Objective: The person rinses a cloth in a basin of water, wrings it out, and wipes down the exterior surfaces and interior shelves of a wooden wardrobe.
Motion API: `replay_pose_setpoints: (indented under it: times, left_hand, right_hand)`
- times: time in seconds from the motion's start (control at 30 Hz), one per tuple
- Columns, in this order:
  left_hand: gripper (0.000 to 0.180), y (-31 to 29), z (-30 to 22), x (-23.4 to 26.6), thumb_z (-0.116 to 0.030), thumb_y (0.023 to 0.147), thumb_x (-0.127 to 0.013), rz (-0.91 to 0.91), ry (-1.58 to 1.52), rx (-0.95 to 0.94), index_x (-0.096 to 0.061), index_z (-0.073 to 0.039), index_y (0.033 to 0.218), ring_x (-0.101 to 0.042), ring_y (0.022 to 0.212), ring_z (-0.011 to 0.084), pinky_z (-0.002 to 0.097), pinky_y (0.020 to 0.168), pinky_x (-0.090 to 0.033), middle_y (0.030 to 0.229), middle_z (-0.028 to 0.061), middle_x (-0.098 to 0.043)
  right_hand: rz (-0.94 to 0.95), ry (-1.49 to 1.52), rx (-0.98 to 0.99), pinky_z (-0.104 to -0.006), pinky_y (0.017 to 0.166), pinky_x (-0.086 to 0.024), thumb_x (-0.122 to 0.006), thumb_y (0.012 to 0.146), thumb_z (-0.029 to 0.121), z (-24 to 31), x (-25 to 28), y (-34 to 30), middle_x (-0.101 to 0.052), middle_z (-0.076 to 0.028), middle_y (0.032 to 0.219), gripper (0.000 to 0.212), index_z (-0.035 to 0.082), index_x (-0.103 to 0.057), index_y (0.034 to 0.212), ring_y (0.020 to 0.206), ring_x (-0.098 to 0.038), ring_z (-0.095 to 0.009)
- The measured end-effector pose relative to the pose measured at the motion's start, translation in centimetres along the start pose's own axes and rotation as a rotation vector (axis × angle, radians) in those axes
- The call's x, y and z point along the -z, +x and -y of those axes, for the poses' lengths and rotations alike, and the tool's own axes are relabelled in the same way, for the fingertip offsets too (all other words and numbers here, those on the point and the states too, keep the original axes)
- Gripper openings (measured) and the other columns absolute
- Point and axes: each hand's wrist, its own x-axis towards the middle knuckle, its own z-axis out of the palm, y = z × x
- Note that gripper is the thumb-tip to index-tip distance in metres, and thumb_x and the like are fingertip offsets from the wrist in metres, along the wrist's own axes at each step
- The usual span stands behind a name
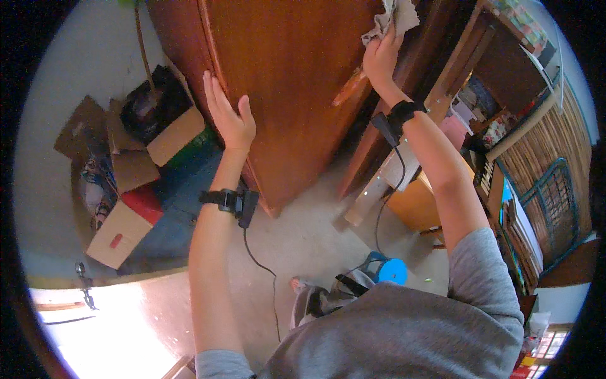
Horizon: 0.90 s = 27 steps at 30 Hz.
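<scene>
An open cardboard box (129,232) stands at the far left. Next, the left hand (230,121), flat and holding nothing, rests at the left edge of a brown wooden panel (290,95). Farther right, the right hand (381,62) grasps a crumpled grey cloth (406,14) at the panel's upper right side.

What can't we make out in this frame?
All in the head view:
- Top of the wooden panel: cut off by the upper edge.
- Fingertips of the right hand: hidden by the cloth.
- Left palm's contact with the panel: hidden by the left hand itself.
- Inside of the black bag: hidden by its dark plastic.
</scene>
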Motion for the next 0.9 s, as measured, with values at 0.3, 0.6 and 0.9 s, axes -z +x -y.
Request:
replay_pose_setpoints:
  times: [0.3,0.6,0.9]
  left_hand:
    - [0.064,-0.2,0.3,-0.4,-0.031,0.093,-0.045,0.016,-0.061,-0.006,-0.02,0.008,0.136,-0.022,0.133,0.0397,0.0447,0.109,-0.017,0.144,0.0256,-0.021]
    - [0.066,-0.3,0.5,-0.4,-0.034,0.094,-0.044,0.029,-0.062,-0.006,-0.018,0.009,0.136,-0.02,0.134,0.0394,0.0448,0.109,-0.015,0.144,0.026,-0.02]
    - [0.066,-0.2,-0.2,-0.2,-0.032,0.093,-0.045,0.056,-0.069,0.053,-0.017,0.009,0.137,-0.019,0.134,0.0397,0.0449,0.109,-0.015,0.144,0.026,-0.019]
  right_hand:
    - [0.023,-0.059,-0.03,-0.0477,0.099,-0.029,-0.041,0.083,0.009,-0.5,0.0,-0.2,-0.036,-0.032,0.122,0.05,-0.006,-0.031,0.13,0.113,-0.037,-0.047]
    - [0.147,0.094,-0.167,-0.0374,0.093,-0.036,-0.031,0.093,0.009,0.3,0.6,0.2,-0.024,-0.026,0.138,0.048,-0.005,-0.022,0.137,0.115,-0.04,-0.038]
    - [0.106,-0.12,-0.086,-0.0397,0.094,-0.036,-0.032,0.092,0.011,-0.6,0.3,-0.1,-0.025,-0.028,0.138,0.047,-0.005,-0.026,0.135,0.115,-0.039,-0.039]
